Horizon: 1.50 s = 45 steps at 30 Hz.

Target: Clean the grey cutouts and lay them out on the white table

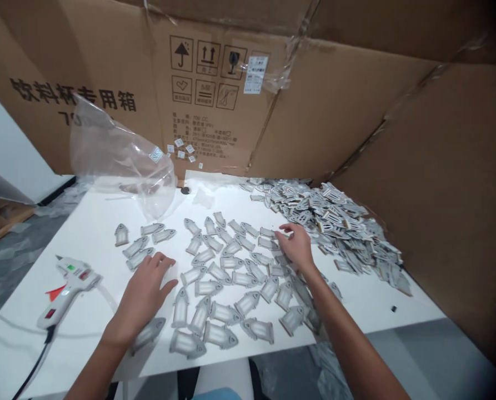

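Observation:
Flat grey-and-white cut-out pieces [218, 286], each shaped like a pointed house with a slotted middle, lie spread singly across the white tabletop [93, 239]. Behind and to the right, many more form a loose heap [331, 222]. My left hand [145, 294] rests palm down with its fingers apart, beside a small white scrap [169, 276] and just above one cut-out [149, 333]. My right hand [295, 247] reaches over the spread pieces at the heap's front edge. Its fingertips are among the pieces, and I cannot tell whether they pinch one.
A white hot-glue gun [70, 289] with a black cord lies at the table's left. A crumpled clear plastic bag [123, 166] stands at the back left. Printed cardboard sheets [226, 89] rise behind and right of the table. Grey floor shows beyond its edges.

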Tool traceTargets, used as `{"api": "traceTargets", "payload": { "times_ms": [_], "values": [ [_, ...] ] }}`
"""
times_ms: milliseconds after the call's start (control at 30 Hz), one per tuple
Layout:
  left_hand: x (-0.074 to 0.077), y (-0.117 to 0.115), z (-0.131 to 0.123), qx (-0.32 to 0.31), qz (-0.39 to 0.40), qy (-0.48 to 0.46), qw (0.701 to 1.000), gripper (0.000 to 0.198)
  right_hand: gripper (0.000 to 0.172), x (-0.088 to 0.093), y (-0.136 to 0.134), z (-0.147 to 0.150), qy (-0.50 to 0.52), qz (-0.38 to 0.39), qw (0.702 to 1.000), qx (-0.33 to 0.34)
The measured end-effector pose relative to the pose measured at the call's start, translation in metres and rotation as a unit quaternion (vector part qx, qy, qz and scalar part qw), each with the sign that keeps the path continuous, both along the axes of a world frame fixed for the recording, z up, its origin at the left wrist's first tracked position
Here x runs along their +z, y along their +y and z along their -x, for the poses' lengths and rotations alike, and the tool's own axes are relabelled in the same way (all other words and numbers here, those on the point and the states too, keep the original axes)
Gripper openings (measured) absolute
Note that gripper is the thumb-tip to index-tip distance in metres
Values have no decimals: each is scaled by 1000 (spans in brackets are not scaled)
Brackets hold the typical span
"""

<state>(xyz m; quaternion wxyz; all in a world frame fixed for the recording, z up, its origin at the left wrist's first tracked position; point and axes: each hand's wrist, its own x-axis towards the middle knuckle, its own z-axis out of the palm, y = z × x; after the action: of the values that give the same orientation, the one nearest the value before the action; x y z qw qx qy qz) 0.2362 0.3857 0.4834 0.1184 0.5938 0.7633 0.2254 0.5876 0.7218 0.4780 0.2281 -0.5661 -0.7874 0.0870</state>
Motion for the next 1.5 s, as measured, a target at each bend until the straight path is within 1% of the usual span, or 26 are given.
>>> {"api": "traceTargets", "payload": {
  "times_ms": [100,167,267,367,467,567,633,733,800,867,933,1000,1033,1067,1100,1133,1200,1300,1400,1500],
  "values": [
    [-8,8,4,24,24,-52,998,18,53,8,29,-8,-27,-26,996,-75],
    [-13,10,8,43,49,-76,995,15,60,13,47,-11,-53,-32,992,-113],
    [-17,12,12,63,79,-89,991,17,57,16,66,-10,-101,-27,986,-132],
    [-12,13,12,69,76,-104,989,16,46,16,74,-5,-139,-23,981,-130],
    [-1,12,8,101,55,-114,987,19,39,16,73,-2,-155,-29,979,-126],
    [7,7,5,138,31,-122,982,24,35,19,64,-4,-150,-43,980,-121],
    [10,3,4,154,18,-134,979,29,35,23,54,-9,-133,-58,982,-117],
    [9,-4,3,171,5,-156,973,35,41,32,35,-17,-92,-83,987,-98],
    [8,-10,2,178,-9,-169,969,37,43,39,18,-21,-52,-103,990,-78],
    [7,-15,0,191,-29,-184,964,38,43,45,-6,-21,-3,-122,991,-52],
    [8,-20,-3,210,-57,-214,952,38,43,51,-39,-16,44,-133,990,-23],
    [14,-25,-9,214,-94,-269,935,38,39,58,-82,-5,132,-114,984,16],
    [18,-28,-13,206,-112,-302,924,38,35,61,-106,2,213,-86,972,45],
    [23,-31,-17,194,-126,-337,913,39,30,64,-131,9,291,-50,952,79],
    [30,-35,-22,181,-134,-369,902,39,25,66,-155,16,345,-16,932,111],
    [36,-39,-28,169,-135,-396,893,38,20,68,-178,23,376,13,915,142],
    [49,-48,-38,148,-128,-437,878,36,14,69,-220,35,397,55,897,186],
    [63,-62,-51,119,-122,-485,858,34,13,63,-267,48,393,94,890,212],
    [67,-76,-60,104,-120,-512,844,33,11,55,-300,59,384,119,888,221],
    [68,-87,-67,101,-117,-515,843,35,7,53,-323,67,375,115,890,234]
  ]
}}
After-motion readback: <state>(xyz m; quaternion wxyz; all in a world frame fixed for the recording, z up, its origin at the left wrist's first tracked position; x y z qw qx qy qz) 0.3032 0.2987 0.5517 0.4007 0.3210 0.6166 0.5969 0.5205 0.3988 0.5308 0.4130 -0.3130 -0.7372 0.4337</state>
